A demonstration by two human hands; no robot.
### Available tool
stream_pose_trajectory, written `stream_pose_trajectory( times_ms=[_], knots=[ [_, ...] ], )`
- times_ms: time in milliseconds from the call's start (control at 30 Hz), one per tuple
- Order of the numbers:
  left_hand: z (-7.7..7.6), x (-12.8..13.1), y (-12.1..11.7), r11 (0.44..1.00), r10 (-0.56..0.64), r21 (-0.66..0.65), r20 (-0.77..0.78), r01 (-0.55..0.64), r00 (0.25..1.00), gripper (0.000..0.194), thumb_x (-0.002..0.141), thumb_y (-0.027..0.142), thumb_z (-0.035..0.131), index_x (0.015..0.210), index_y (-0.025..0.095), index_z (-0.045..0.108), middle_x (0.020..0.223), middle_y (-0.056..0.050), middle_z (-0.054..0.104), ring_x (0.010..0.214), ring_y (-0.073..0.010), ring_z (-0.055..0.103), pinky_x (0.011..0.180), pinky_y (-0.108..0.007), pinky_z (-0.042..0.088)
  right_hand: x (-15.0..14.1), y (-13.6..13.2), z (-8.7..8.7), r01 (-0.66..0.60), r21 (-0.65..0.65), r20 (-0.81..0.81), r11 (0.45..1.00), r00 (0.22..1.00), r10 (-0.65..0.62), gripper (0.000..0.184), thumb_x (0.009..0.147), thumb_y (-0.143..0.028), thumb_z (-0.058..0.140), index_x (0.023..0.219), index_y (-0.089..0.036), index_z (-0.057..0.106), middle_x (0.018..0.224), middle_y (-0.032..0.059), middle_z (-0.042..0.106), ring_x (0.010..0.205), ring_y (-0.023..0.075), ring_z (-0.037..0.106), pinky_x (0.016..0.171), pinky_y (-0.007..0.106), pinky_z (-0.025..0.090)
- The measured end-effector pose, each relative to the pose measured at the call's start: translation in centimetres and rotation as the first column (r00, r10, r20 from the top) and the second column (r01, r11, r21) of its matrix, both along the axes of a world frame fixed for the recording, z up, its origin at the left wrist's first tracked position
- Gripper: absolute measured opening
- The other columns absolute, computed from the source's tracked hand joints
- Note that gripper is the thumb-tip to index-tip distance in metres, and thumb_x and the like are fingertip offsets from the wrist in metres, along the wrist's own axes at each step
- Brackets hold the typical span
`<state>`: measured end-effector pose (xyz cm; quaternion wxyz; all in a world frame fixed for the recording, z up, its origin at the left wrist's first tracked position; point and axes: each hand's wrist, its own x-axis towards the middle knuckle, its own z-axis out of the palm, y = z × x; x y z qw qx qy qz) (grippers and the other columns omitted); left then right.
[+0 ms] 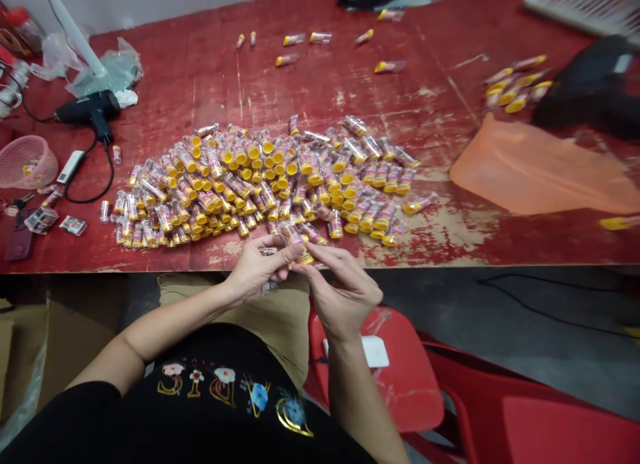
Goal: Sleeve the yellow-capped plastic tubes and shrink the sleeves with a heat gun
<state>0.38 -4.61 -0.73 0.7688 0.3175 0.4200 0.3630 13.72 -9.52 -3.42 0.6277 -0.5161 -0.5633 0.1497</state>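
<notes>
At the far left of the red table (190, 71), a black heat gun (93, 109) lies with its cord running beside a pink basket (44, 174). Right of these, a broad heap of clear tubes (245, 184) with yellow ends covers the near half; many lean on one another and would probably roll if nudged.

At the near edge, the left hand (256, 269) is closed on one held tube (294, 236), thumb across its side; pale clear pieces also show at its fingers. The held tube is tilted, just in front of the heap. To its right, the right hand (347, 287) appears pinched on the yellow end, thumb and forefinger together there.

Assessment: the tube should be light, its clear wall thin, smooth and liable to slip or dent under hard pressure. The yellow end looks stiffer and is judged the better hold, with light support along the side.

Farther right lies an orange sheet-like item (540, 164).
</notes>
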Motion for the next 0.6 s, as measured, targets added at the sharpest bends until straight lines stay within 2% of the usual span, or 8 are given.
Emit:
stream_pose_trajectory(
  times_ms=[133, 367, 500, 600],
  knots=[
    [0.1, 0.1, -0.2, 1.0, -0.012, -0.028, 0.01, 0.013, 1.0, 0.063, 0.054, 0.059, 0.097, 0.082, 0.012, 0.065, 0.051, 0.005, 0.061, 0.039, -0.0019, 0.046, 0.038, -0.015, 0.026, 0.0, -0.1, 0.1, 0.041, -0.008, -0.003, 0.999, 0.999, -0.041, 0.028, 0.084, -0.023, 0.085, 0.111, -0.028, 0.083, 0.091, 0.004, 0.079, 0.08, 0.0176, 0.073, 0.07, 0.031, 0.06],
    [0.2, 0.5, -0.7, 0.999, -0.015, -0.03, -0.032, 0.014, 0.999, 0.063, 0.055, 0.063, 0.095, 0.079, 0.014, 0.062, 0.048, 0.006, 0.059, 0.038, -0.0021, 0.045, 0.038, -0.015, 0.026, -0.2, 0.0, 0.4, 0.043, 0.03, -0.029, 0.999, 0.999, -0.042, 0.035, 0.081, -0.013, 0.085, 0.111, -0.031, 0.083, 0.087, 0.0021, 0.077, 0.077, 0.0161, 0.071, 0.066, 0.029, 0.057],
    [0.2, 0.5, -0.6, 0.999, -0.034, -0.023, -0.023, 0.033, 0.999, 0.065, 0.055, 0.067, 0.093, 0.077, 0.014, 0.062, 0.049, 0.006, 0.058, 0.039, -0.0022, 0.044, 0.039, -0.015, 0.026, 0.0, -0.3, 0.2, 0.062, 0.025, -0.056, 0.998, 0.997, -0.06, 0.031, 0.08, -0.016, 0.087, 0.107, -0.031, 0.084, 0.085, 0.0018, 0.076, 0.077, 0.0167, 0.071, 0.067, 0.03, 0.057],
    [0.4, 0.0, 0.0, 0.997, -0.081, 0.007, -0.043, 0.082, 0.996, 0.064, 0.057, 0.067, 0.092, 0.079, 0.014, 0.064, 0.051, 0.007, 0.056, 0.04, -0.0023, 0.042, 0.039, -0.016, 0.025, 0.9, -0.3, 0.3, -0.062, -0.062, -0.122, 0.996, 0.991, 0.054, 0.029, 0.082, -0.03, 0.088, 0.11, -0.029, 0.083, 0.097, 0.0053, 0.077, 0.086, 0.0189, 0.072, 0.073, 0.032, 0.061]
  ],
)
